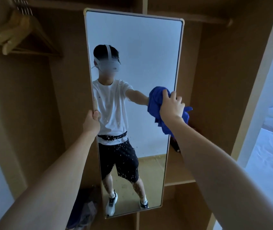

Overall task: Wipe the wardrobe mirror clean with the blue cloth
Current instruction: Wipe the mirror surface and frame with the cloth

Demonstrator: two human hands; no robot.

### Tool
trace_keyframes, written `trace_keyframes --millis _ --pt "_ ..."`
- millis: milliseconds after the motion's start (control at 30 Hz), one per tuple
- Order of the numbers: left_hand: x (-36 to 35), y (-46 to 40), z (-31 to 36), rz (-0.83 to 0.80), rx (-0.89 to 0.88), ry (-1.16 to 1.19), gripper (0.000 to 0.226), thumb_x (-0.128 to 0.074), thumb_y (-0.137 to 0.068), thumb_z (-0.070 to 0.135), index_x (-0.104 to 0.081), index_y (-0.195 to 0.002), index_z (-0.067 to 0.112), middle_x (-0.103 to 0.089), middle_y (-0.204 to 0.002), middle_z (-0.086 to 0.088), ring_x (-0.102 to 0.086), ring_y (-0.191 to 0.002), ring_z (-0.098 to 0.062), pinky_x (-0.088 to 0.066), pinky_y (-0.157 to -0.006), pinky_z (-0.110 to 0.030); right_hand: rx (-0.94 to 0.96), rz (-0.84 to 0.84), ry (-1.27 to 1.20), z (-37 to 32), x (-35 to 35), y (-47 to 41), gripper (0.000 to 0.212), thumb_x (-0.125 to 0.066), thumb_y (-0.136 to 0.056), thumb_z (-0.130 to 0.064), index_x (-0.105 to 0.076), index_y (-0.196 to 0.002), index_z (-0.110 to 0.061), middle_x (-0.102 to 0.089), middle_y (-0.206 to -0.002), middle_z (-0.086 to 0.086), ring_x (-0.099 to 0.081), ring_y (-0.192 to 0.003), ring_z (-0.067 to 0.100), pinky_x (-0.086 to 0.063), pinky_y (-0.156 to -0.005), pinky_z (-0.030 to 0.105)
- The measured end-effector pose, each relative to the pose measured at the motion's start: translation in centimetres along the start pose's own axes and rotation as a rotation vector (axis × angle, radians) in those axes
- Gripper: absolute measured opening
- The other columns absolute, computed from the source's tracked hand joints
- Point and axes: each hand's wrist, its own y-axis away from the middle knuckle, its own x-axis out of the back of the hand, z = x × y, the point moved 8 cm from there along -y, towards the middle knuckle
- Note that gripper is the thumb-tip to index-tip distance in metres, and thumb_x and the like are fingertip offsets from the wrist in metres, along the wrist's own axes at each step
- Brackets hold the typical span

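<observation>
A tall mirror [142, 47] in a light wooden frame stands inside an open wardrobe, leaning slightly. My left hand [91, 121] grips its left frame edge about halfway up, thumb on the front. My right hand [171, 104] holds the bunched blue cloth [155, 103] and presses it to the glass near the right edge at mid height; part of the cloth hangs past the frame. Small droplets or specks dot the lower middle of the glass. The mirror reflects a person in a white shirt and dark shorts.
Wooden hangers [14, 34] hang on a rail at the upper left. A wardrobe shelf [178, 180] sits behind the mirror on the right, with a dark object [175, 143] on it. A crumpled bag [84, 211] lies on the wardrobe floor. A bed [271, 146] is at far right.
</observation>
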Motion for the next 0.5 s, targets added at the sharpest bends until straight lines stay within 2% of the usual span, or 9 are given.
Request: trace_keyframes --millis 167,267,367,433,500 --pt "0.2 0.3 0.2 -0.030 0.006 0.006 0.043 -0.026 -0.107 0.043 -0.047 -0.123 0.010 -0.054 -0.109 -0.005 -0.053 -0.100 -0.026 -0.040 -0.082 -0.039 -0.062 -0.172 -0.055 1.6 -2.2 2.1 0.057 -0.049 -0.097 -0.013 -0.025 -0.147 -0.024 -0.043 -0.135 0.013 -0.048 -0.115 0.038 -0.045 -0.086 0.048" --pt "0.0 0.2 0.3 -0.033 0.002 0.021 0.041 -0.026 -0.107 0.042 -0.048 -0.122 0.012 -0.056 -0.110 -0.007 -0.054 -0.103 -0.028 -0.042 -0.084 -0.041 -0.061 -0.004 -0.100 1.8 1.5 0.3 0.053 -0.049 -0.098 -0.014 -0.030 -0.146 -0.021 -0.046 -0.131 0.015 -0.050 -0.113 0.038 -0.044 -0.082 0.046" --pt "0.0 0.1 0.2 -0.022 0.004 0.021 0.031 -0.027 -0.107 0.041 -0.046 -0.109 0.017 -0.055 -0.105 -0.007 -0.054 -0.098 -0.027 -0.041 -0.081 -0.040 -0.104 0.220 -0.193 1.5 6.3 -2.9 0.046 -0.047 -0.098 -0.011 -0.036 -0.142 -0.018 -0.047 -0.130 0.015 -0.051 -0.112 0.038 -0.045 -0.081 0.047" --pt "0.0 0.0 0.1 -0.018 -0.010 0.024 0.029 -0.027 -0.107 0.041 -0.045 -0.105 0.018 -0.055 -0.102 -0.006 -0.054 -0.094 -0.025 -0.040 -0.080 -0.038 -0.088 0.258 -0.182 1.0 7.5 -4.4 0.044 -0.046 -0.098 -0.009 -0.040 -0.140 -0.018 -0.047 -0.132 0.014 -0.051 -0.111 0.037 -0.045 -0.080 0.047" --pt "0.0 -0.1 0.0 -0.010 -0.028 0.027 0.030 -0.028 -0.107 0.041 -0.046 -0.105 0.017 -0.056 -0.101 -0.006 -0.054 -0.091 -0.024 -0.041 -0.079 -0.038 -0.074 0.211 -0.162 0.5 6.5 -4.5 0.044 -0.046 -0.097 -0.007 -0.042 -0.139 -0.018 -0.047 -0.134 0.013 -0.051 -0.110 0.036 -0.046 -0.080 0.046"
